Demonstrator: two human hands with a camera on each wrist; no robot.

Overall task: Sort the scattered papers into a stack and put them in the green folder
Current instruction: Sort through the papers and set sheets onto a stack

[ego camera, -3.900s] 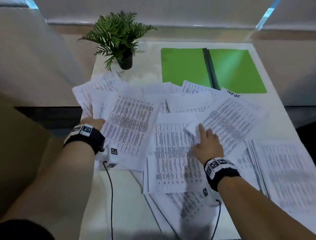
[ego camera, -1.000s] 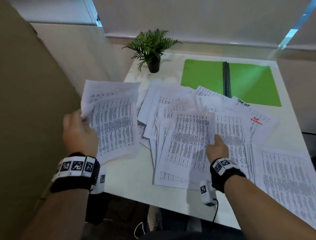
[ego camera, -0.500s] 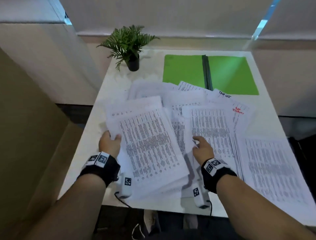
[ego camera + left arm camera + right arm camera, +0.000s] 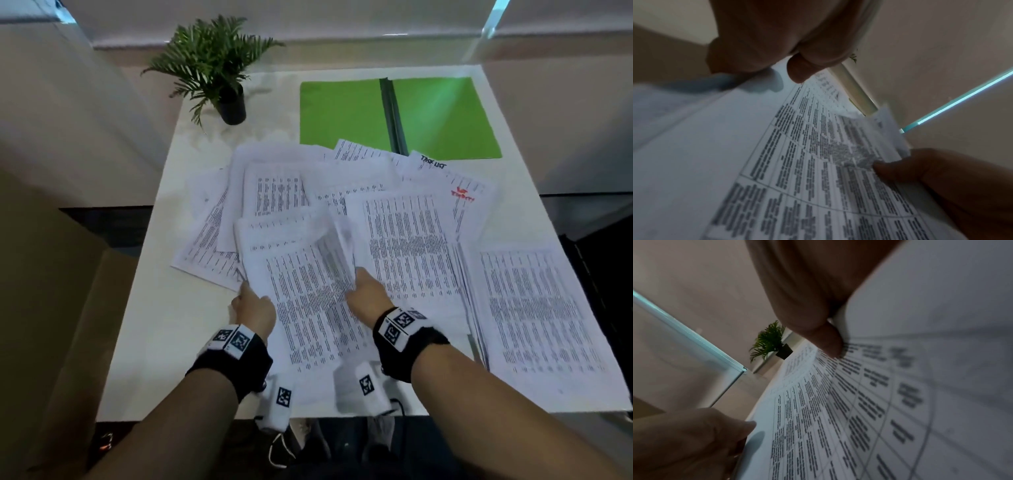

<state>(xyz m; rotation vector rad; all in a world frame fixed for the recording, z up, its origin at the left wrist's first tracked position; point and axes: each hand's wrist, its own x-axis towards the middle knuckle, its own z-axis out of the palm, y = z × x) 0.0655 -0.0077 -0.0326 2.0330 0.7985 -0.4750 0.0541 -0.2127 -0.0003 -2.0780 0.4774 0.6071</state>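
Observation:
Printed white papers (image 4: 407, 246) lie scattered and overlapping across the white table (image 4: 150, 342). The green folder (image 4: 346, 113) lies open and flat at the far side, with sheets covering its near edge. I hold a bundle of papers (image 4: 301, 291) between both hands near the front. My left hand (image 4: 253, 306) grips its left edge, thumb on top (image 4: 797, 71). My right hand (image 4: 368, 294) pinches its right edge, where the sheet corners curl up; its thumb (image 4: 830, 342) presses on the print. The fingers under the bundle are hidden.
A small potted plant (image 4: 222, 72) stands at the far left corner of the table. A squared pile of sheets (image 4: 541, 315) lies at the right, reaching the front edge. Bare tabletop shows at the front left. A beige partition (image 4: 51, 274) stands left of the table.
My right hand left the flat sheets and took hold of the bundle's right edge. My left hand brought the bundle in from the left, so both hands now hold it close together.

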